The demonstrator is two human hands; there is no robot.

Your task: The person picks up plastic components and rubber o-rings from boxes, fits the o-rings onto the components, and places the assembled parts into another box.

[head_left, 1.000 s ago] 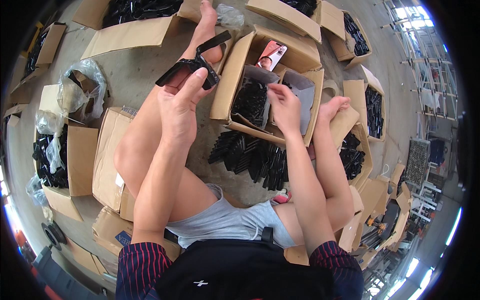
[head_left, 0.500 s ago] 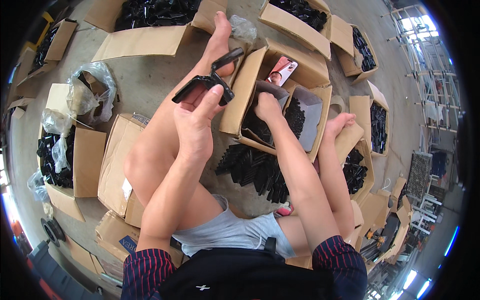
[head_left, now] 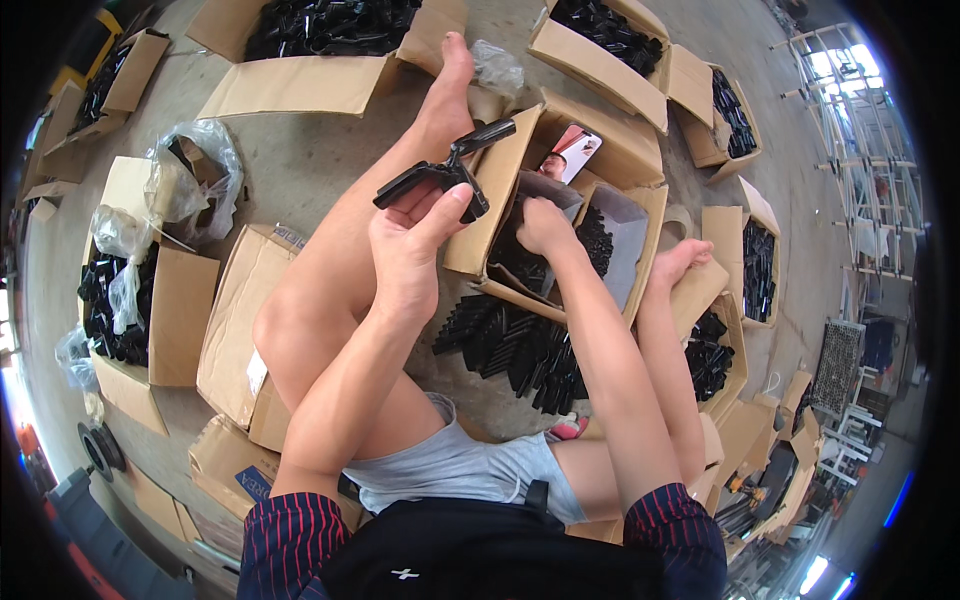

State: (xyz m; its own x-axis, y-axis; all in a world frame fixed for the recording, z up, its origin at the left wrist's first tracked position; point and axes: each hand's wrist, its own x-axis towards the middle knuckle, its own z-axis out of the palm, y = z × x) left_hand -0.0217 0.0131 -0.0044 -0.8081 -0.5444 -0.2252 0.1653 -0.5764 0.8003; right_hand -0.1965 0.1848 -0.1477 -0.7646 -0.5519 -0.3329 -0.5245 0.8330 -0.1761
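My left hand (head_left: 415, 235) is raised over my bent leg, thumb and fingers closed around a black Y-shaped part (head_left: 450, 172) with several angled arms. To its right, my right hand (head_left: 545, 228) reaches into a divided cardboard box (head_left: 470, 245). Its fingers curl down into the left compartment, beside small black pieces (head_left: 515, 262); what they pinch, if anything, is hidden. More small black pieces (head_left: 597, 240) lie in the grey-lined right compartment. A phone (head_left: 572, 153) with a lit screen leans at the box's far end.
Stacked black angled parts (head_left: 510, 345) lie on the floor just before the box. Open cartons of black parts stand around: far left (head_left: 290, 90), far right (head_left: 600, 75), left (head_left: 185, 315), right (head_left: 760, 270). A closed carton (head_left: 235, 330) sits beside my left knee. Metal racks (head_left: 850, 150) line the right.
My left hand, still holding the black part, has moved slightly right and down, nearer the box. My right hand stays in the same compartment with its wrist slightly shifted.
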